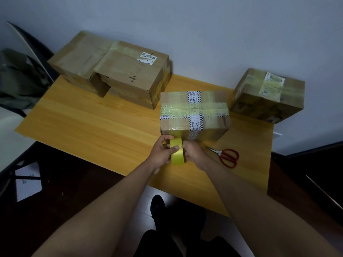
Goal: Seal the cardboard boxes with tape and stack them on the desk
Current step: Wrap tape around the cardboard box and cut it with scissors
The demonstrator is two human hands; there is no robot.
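Note:
A yellow-green tape roll (pixel 177 153) stands on edge just in front of a taped cardboard box (pixel 193 113) in the middle of the wooden desk (pixel 92 130). My left hand (pixel 163 152) grips the roll from the left, thumb over its rim. My right hand (pixel 194 152) holds the roll's right side, fingers hidden behind it. A strip of tape runs from the roll up onto the box's front face. At the back left, a large box (pixel 133 75) and a flatter one (pixel 79 58) stand side by side. Another taped box (pixel 268 95) stands at the right.
Red-handled scissors (pixel 225 155) lie on the desk to the right of my right hand. A chair with dark cloth (pixel 20 78) stands left of the desk. The wall runs close behind the boxes. Papers (pixel 27 182) lie on the dark floor at the left.

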